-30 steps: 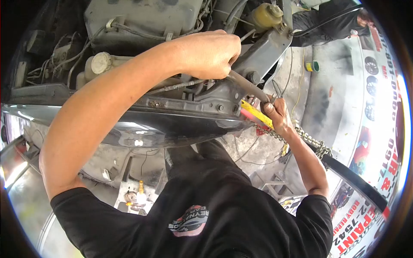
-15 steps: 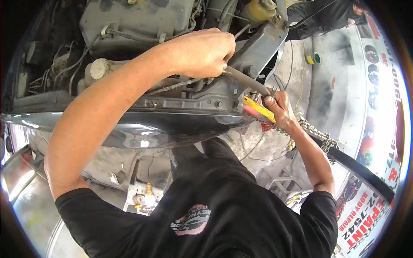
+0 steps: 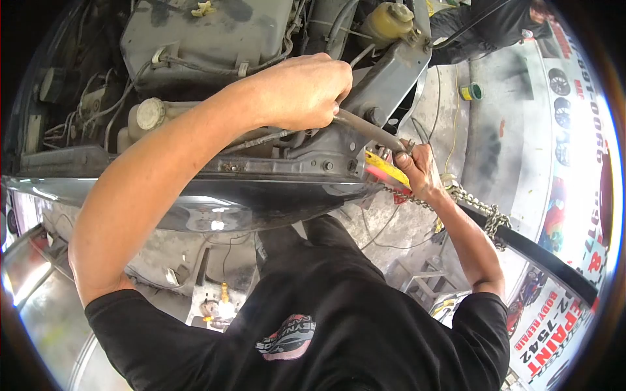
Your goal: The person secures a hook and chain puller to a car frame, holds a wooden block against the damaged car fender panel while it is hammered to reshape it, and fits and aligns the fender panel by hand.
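A grey-brown hose or pipe point(image 3: 370, 130) slants across the front corner of an open engine bay. Its upper left end runs into my left hand point(image 3: 306, 91), which is closed in a fist above the metal support. My right hand point(image 3: 417, 171) is closed around the lower right end, with the thumb on top. Just left of my right hand lies a yellow and pink-red bar point(image 3: 388, 171). A round black knob point(image 3: 375, 116) sits on the grey metal panel behind the hose. My left fingertips are partly hidden.
A dark bumper point(image 3: 222, 199) runs below my left arm. Chains point(image 3: 479, 203) hang around a black beam point(image 3: 541, 251) at the right. Beyond the vehicle are a green can point(image 3: 471, 92) and a person in dark clothes point(image 3: 482, 29). Cables lie on the floor.
The view has shifted slightly, showing more of the engine bay's top. My left hand appears slightly further left and lower. Both hands keep their hold on the hose.
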A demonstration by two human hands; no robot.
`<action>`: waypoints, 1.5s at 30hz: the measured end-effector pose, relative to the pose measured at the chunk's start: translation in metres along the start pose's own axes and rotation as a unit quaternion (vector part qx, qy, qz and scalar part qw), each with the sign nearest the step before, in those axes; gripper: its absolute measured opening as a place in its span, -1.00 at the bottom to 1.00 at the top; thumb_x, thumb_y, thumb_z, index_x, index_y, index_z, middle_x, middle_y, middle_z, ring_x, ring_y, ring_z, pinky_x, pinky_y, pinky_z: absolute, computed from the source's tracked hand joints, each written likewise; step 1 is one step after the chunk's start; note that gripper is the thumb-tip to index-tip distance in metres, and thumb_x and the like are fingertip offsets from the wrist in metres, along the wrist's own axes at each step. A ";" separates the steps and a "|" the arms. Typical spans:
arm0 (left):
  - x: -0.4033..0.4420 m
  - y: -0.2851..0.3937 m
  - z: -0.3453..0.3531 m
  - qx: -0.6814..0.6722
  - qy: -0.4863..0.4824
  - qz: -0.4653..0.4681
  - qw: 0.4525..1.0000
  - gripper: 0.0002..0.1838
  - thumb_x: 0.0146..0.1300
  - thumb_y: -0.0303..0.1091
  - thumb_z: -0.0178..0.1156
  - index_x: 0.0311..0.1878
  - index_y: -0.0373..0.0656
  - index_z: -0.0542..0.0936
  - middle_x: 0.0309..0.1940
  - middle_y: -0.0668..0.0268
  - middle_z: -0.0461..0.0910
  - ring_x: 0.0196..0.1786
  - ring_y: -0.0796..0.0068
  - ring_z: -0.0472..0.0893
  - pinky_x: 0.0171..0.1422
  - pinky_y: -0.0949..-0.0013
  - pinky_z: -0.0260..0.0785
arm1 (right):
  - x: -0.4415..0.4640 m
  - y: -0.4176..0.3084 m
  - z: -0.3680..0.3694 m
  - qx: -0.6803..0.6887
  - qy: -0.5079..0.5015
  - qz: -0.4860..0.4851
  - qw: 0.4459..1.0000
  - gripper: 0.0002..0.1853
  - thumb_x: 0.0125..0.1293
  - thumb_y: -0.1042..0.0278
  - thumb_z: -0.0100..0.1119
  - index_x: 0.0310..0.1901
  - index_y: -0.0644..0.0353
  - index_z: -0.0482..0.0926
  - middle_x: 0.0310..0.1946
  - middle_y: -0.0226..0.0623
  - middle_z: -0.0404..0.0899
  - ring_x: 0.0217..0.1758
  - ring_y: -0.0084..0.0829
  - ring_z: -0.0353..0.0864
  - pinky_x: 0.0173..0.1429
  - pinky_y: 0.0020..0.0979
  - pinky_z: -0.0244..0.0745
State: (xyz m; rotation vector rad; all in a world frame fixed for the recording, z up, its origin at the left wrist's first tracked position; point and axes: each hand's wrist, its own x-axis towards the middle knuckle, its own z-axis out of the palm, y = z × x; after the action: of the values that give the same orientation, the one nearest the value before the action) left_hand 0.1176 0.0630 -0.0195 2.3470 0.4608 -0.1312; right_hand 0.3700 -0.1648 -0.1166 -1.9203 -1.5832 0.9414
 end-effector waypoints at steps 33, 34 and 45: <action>-0.002 0.000 0.001 -0.019 0.029 0.010 0.999 -0.83 0.31 -0.47 0.26 -0.28 -0.45 0.68 -0.39 -0.12 0.65 -0.19 -0.10 0.68 -0.05 0.03 0.47 | 0.003 -0.028 -0.009 0.019 -0.026 -0.004 0.999 -0.29 0.48 -0.23 0.03 -0.10 0.50 0.63 -0.77 -0.32 0.40 -0.81 -0.43 0.49 -0.68 -0.37 0.38; -0.001 0.002 -0.001 -0.009 0.014 0.006 1.000 -0.83 0.31 -0.48 0.25 -0.29 -0.45 0.67 -0.39 -0.12 0.65 -0.19 -0.10 0.68 -0.05 0.03 0.46 | 0.002 -0.026 -0.009 0.028 -0.031 0.007 0.999 -0.31 0.49 -0.21 0.04 -0.08 0.51 0.63 -0.76 -0.32 0.40 -0.82 -0.42 0.51 -0.70 -0.39 0.39; -0.001 0.003 0.002 0.014 0.016 0.009 1.000 -0.85 0.26 -0.51 0.23 -0.29 -0.44 0.68 -0.40 -0.11 0.66 -0.21 -0.09 0.69 -0.06 0.04 0.48 | 0.001 -0.012 -0.008 -0.059 -0.007 -0.035 0.998 -0.42 0.39 -0.07 0.08 -0.16 0.48 0.67 -0.74 -0.20 0.40 -0.71 -0.38 0.45 -0.54 -0.27 0.37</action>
State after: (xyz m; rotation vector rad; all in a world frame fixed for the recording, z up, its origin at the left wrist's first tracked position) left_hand 0.1173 0.0595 -0.0190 2.3828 0.4549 -0.0916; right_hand 0.3685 -0.1602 -0.1028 -1.9277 -1.7382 0.8517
